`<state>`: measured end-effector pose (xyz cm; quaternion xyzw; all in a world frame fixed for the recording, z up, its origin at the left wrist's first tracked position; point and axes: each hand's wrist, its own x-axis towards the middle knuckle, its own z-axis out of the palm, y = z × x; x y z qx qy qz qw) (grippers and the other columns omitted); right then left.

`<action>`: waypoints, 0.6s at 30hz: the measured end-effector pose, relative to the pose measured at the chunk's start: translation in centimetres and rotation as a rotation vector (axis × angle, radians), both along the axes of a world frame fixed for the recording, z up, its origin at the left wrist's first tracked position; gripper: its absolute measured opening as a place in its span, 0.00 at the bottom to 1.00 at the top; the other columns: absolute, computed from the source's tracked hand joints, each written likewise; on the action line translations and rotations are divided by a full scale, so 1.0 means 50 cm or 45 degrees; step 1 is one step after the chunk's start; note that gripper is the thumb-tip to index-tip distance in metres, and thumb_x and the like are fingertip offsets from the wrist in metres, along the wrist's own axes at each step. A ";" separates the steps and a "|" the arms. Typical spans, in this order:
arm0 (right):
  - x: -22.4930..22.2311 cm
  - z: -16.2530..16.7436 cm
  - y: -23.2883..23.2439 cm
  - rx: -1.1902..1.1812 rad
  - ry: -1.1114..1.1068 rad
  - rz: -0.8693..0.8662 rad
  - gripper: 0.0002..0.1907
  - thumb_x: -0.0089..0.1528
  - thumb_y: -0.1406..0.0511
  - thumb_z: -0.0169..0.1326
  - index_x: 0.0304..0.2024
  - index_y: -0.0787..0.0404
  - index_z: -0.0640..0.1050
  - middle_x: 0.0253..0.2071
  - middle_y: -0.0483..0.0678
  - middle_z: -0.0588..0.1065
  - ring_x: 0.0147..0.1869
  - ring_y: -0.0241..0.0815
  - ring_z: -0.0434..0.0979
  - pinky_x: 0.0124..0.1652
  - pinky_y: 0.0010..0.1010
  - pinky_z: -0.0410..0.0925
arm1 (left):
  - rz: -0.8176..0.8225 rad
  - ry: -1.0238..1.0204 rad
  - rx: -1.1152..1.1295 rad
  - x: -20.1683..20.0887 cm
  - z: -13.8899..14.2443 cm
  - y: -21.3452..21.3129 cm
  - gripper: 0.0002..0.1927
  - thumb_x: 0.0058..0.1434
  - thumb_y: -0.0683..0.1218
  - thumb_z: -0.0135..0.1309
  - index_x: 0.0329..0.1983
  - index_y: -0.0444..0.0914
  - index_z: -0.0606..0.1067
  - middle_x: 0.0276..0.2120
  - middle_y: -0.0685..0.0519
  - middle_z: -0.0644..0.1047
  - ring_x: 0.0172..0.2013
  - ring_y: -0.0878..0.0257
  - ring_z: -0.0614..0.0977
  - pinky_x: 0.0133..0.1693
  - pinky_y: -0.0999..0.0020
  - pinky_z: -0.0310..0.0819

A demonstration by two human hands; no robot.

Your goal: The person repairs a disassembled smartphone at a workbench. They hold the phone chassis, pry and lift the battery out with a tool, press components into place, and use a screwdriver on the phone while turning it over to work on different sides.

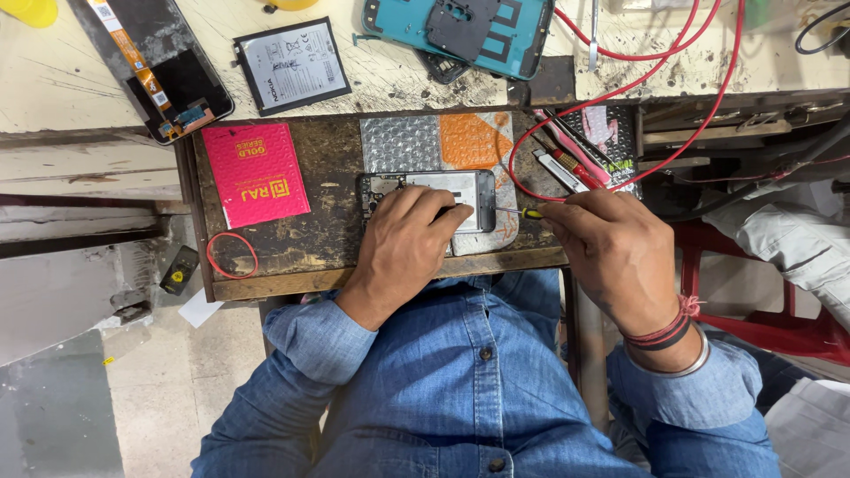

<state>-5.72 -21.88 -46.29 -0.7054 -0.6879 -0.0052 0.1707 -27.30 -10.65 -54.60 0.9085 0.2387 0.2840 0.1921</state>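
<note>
An opened phone (460, 188), its inner frame showing, lies on bubble wrap (400, 142) on a small worn wooden board (328, 239). My left hand (405, 248) rests on the phone's lower half and pins it down. My right hand (611, 252) grips a small screwdriver (524, 212) with a yellow and black handle; its thin tip points left and meets the phone's right edge.
A pink padded packet (255, 173) and a red rubber band (232, 255) lie on the board's left. Behind are a phone screen (159, 71), a flat battery (292, 65), a teal phone shell (460, 31), red wires (673, 53) and small tools (571, 164). A red stool (779, 327) stands to the right.
</note>
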 end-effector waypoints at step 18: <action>-0.006 -0.098 -0.004 0.208 0.442 -0.304 0.09 0.61 0.70 0.66 0.44 0.58 0.84 0.39 0.49 0.80 0.38 0.43 0.80 0.38 0.31 0.71 | 0.058 -0.276 0.079 -0.002 0.089 0.047 0.11 0.63 0.41 0.59 0.49 0.42 0.82 0.40 0.55 0.80 0.43 0.58 0.79 0.47 0.61 0.72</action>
